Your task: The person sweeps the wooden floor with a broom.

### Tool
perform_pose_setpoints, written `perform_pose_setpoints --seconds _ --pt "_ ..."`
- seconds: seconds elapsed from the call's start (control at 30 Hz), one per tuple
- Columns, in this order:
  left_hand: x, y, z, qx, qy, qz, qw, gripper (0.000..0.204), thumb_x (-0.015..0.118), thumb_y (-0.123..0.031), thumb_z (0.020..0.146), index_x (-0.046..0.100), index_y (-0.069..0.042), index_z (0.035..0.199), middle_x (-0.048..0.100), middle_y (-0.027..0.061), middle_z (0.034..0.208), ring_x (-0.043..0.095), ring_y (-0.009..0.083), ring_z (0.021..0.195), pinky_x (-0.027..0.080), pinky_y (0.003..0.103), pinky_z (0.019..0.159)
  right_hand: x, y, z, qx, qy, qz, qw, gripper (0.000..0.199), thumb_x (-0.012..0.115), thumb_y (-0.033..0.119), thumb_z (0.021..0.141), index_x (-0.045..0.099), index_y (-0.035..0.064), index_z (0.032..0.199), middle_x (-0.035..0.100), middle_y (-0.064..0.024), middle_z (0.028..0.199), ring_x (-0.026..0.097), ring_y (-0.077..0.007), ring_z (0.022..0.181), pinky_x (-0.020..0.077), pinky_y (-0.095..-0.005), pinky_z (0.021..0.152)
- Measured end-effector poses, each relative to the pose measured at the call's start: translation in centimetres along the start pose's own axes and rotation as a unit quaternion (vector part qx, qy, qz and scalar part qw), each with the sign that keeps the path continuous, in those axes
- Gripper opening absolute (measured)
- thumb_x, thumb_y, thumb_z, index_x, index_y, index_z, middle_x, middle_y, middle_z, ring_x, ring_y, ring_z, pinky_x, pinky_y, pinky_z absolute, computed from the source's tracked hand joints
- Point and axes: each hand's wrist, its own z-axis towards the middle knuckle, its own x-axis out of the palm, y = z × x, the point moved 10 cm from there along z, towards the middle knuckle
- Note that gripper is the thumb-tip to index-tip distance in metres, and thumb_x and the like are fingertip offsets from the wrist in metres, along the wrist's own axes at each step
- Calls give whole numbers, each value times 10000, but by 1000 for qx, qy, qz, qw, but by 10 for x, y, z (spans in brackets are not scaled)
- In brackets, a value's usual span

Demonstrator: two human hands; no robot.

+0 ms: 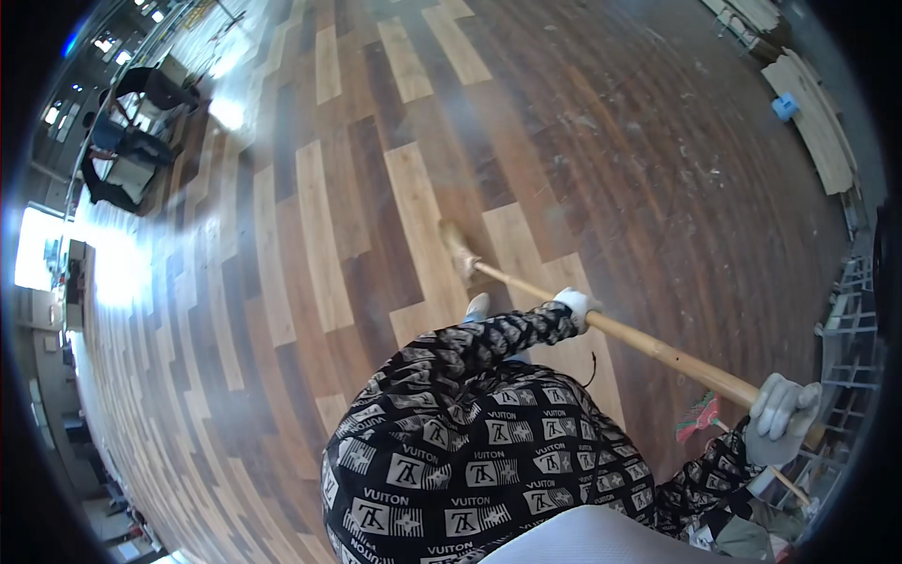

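Item: broom (601,324), long wooden handle, stiff and judged light, slanting from near right to its straw head on the plank floor (357,188) at centre. Right hand (783,406), gloved, grip closed round the handle's top end; left hand (575,305), gloved, grip closed mid-handle. Far right: small blue container (785,106) beside pale boards (817,113).

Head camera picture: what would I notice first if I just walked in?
Probably the long wooden broom slanting across the middle, its head on the striped plank floor. The gloved left hand grips it midway, the gloved right hand near its end at the right. Bright glare floods the left side.
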Motion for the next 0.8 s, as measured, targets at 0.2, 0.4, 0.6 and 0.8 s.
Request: perform_pose_setpoints --seconds 0.2,0.4,0.6,0.8 --pt "-118 64 101 126 -173 -120 969 288 698 -2 644 732 -176 871 711 73 818 685 290 830 529 376 777 108 -70 82 -14 115 -209 971 210 612 193 891 609 67 723 542 -16 534 622 -185 565 485 -306 500" --pt "-183 62 70 149 -205 -85 964 279 672 -25 670 715 -234 850 705 37 820 669 268 884 479 375 840 163 -51 110 -84 236 -322 913 187 597 126 862 569 117 677 613 4 626 643 -185 542 538 -320 554" --pt "-153 106 -66 -9 -109 -125 986 209 670 -118 735 694 -155 939 688 127 809 670 330 825 533 417 759 129 -57 132 -45 252 79 963 259 458 160 974 539 53 752 539 12 496 526 -106 380 553 -336 437" --pt "-126 212 -133 -195 51 -105 974 246 633 -238 842 716 -238 1073 714 101 990 674 302 937 528 387 837 122 -199 136 45 -15 140 989 304 357 209 1033 553 -12 961 368 69 473 332 -81 351 338 -283 376"
